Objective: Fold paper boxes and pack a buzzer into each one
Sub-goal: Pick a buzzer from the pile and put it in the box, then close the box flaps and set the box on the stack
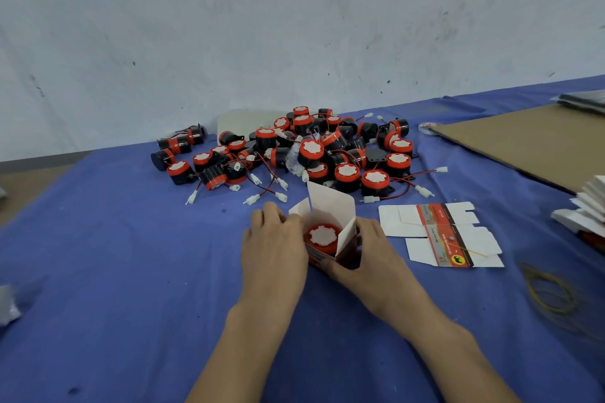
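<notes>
folded box (330, 206): 1 | buzzer (322, 235) inside it: 1 | loose buzzers (311, 150): dozens | flat box blanks (425, 222): 2 | cardboard sheet (523, 144): 1

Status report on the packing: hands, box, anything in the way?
The left hand and right hand grip the box. One buzzer seated inside, top flaps open. Pile of loose buzzers behind, flat boxes to the right; nothing blocking.

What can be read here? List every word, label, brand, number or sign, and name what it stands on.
None can be read.
Flat box blanks: print on the red and black strip, too blurred.
Yellow emblem on the nearer blank: dark figure, no legible words.
Box in left hand and right hand: print on its red side, unreadable.
Buzzers: no marks legible.
</notes>
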The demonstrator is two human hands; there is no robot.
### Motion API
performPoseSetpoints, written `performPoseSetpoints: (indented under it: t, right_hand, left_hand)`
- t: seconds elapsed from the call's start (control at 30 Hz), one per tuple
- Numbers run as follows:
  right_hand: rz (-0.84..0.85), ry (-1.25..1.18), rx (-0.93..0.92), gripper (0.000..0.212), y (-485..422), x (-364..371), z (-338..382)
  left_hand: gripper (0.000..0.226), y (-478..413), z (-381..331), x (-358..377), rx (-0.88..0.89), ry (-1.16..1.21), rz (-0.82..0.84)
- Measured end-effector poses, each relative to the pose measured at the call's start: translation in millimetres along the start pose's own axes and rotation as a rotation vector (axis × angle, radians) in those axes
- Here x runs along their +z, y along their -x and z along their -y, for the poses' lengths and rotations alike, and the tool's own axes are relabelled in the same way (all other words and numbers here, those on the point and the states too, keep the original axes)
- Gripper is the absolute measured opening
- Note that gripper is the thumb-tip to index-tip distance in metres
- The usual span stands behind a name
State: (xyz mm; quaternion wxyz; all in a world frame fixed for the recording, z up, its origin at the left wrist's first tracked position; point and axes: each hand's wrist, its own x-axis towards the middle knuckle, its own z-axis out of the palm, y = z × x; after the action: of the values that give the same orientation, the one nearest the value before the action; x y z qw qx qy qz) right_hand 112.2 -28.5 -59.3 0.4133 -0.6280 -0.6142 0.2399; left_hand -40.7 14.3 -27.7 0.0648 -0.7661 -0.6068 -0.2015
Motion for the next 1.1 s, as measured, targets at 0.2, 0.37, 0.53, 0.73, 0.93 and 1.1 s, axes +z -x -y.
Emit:
performPoseSetpoints:
  t: [0.2, 0.37, 0.53, 0.73, 0.93, 1.1]
  right_hand:
    - [0.046, -0.069, -0.011, 0.080, 0, -5, -2]
    - [0.127, -0.198, -0.006, 0.091, 0, -6, -6]
    - [0.160, -0.223, 0.011, 0.086, 0, -7, -9]
    - [0.144, -0.169, -0.095, 0.064, 5, -7, -11]
    - [0.135, -0.036, -0.197, 0.042, 4, -3, -11]
    - [0.083, -0.125, -0.203, 0.032, 2, -4, -12]
  left_hand:
    - [0.030, -2, 12, 1, 0.062, 0.275, 0.265]
    - [0.035, 13, 18, -2, 0.188, 0.553, -0.065]
    - [0.021, 13, 19, -3, 0.042, 0.798, -0.098]
    - [0.016, 8, 23, 5, -0.107, 0.978, 0.095]
    - [0.028, 0, 22, 4, -0.141, 1.111, 0.277]
    - [0.024, -6, 24, 2, -0.047, 1.086, 0.282]
